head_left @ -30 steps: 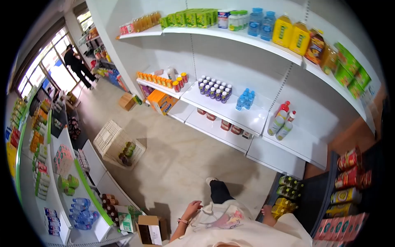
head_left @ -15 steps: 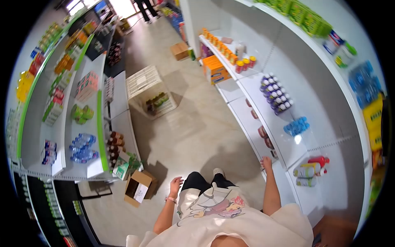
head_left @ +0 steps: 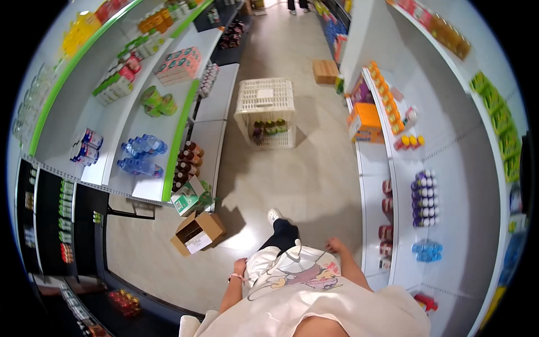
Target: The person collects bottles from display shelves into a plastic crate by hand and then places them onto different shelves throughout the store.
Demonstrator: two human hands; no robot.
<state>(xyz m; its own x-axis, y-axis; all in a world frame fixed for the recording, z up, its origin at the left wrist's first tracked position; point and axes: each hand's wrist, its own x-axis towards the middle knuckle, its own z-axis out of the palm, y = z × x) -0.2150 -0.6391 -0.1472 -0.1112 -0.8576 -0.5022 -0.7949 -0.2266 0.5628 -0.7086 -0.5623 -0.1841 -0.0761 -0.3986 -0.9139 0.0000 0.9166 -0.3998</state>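
Note:
My left hand (head_left: 240, 265) hangs beside my light shorts, a band on its wrist, fingers loosely bent and nothing seen in it. To its left on the floor stands an open cardboard box (head_left: 197, 232). My right hand (head_left: 335, 245) hangs at my other side, slightly blurred, fingers apart and holding nothing visible. Nearest to it is the low right shelf with dark red jars (head_left: 386, 232). Above them are purple bottles with white caps (head_left: 425, 198) and a pack of blue bottles (head_left: 427, 251). Neither hand touches any goods.
A white plastic crate (head_left: 265, 101) lies in the aisle with green-topped items inside. Beyond it are a cardboard carton (head_left: 325, 72) and an orange box (head_left: 366, 122). Shelves line both sides; water bottles (head_left: 143, 154) and a green-white box (head_left: 188, 196) are on the left. A person's legs show far ahead.
My view has swung right, so the crate now lies nearly straight ahead. I have stepped forward with one foot. Both hands have dropped closer to my body.

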